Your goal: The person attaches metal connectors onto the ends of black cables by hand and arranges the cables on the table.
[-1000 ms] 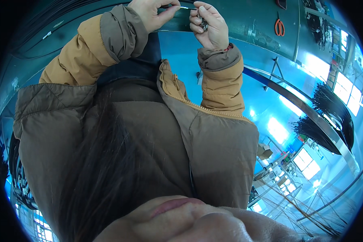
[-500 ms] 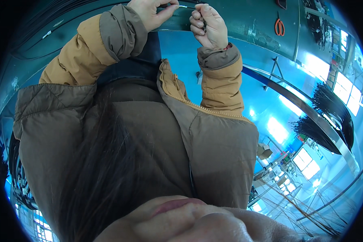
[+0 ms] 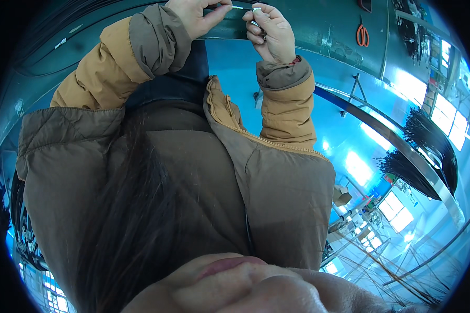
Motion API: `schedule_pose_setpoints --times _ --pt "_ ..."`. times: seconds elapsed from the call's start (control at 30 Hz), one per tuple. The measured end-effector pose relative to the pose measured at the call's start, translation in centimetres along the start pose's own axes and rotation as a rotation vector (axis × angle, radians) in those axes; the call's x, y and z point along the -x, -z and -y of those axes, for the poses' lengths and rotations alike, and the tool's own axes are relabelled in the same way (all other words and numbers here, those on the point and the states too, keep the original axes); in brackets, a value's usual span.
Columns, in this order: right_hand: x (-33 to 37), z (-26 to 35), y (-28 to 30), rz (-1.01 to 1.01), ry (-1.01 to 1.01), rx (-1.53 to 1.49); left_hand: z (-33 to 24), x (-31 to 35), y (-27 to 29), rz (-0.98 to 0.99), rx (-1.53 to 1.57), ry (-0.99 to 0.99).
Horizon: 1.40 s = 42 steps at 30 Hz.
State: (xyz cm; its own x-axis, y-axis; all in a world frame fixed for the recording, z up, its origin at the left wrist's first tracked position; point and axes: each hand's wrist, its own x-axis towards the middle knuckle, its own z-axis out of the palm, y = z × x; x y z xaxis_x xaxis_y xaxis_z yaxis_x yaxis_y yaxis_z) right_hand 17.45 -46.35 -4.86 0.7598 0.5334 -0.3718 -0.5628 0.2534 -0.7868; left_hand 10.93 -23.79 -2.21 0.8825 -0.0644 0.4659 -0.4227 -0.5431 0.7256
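Observation:
At the top edge, above the green worktable [image 3: 318, 31], my left hand [image 3: 197, 16] pinches a thin black cable between thumb and fingers. The cable's pale, shiny end [image 3: 237, 8] sticks out to the right of the fingertips. Just right of it, my right hand [image 3: 274, 35] is closed, with a small light-coloured metal piece [image 3: 256, 9] between thumb and forefinger. More small shiny bits show among its curled fingers, too small to name. A narrow gap separates the piece from the cable end. Part of the left hand is cut off by the frame.
Orange-handled scissors [image 3: 362, 35] lie on the table to the right, below a dark object at the frame edge. More black cables [image 3: 62, 44] stretch across the table's left. Bundles of black cables [image 3: 428, 141] hang over a metal rail at the right.
My right thumb and forefinger have shifted, and the small light metal piece now shows at their tips. My left hand and the cable are nearly still.

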Motion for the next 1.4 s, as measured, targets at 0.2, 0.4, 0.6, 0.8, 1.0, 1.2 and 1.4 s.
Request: schedule_pose_setpoints --times 0.2,0.4,0.6,0.8,1.0,1.2,1.4 --pt "-0.2 -0.2 0.5 0.048 -0.027 -0.028 0.2 0.0 0.0 -0.011 -0.014 -0.001" --pt "0.0 0.1 0.0 0.007 -0.017 -0.058 -0.1 0.0 0.1 -0.007 -0.008 0.026" --pt "-0.1 0.0 0.4 0.038 -0.027 -0.073 -0.2 0.1 0.2 -0.001 -0.03 0.046" --pt "0.2 0.4 -0.1 -0.008 -0.007 -0.016 -0.2 0.0 0.1 -0.011 -0.047 -0.009" --pt "0.7 1.7 -1.3 -0.015 0.014 0.27 0.6 0.0 0.3 0.068 -0.069 -0.144" --pt "0.5 1.3 -3.2 -0.025 -0.032 0.348 -0.7 0.0 -0.3 0.027 0.053 -0.09" --pt "0.7 0.4 -3.4 -0.107 0.075 0.175 0.1 -0.2 -0.8 0.008 0.045 -0.123"
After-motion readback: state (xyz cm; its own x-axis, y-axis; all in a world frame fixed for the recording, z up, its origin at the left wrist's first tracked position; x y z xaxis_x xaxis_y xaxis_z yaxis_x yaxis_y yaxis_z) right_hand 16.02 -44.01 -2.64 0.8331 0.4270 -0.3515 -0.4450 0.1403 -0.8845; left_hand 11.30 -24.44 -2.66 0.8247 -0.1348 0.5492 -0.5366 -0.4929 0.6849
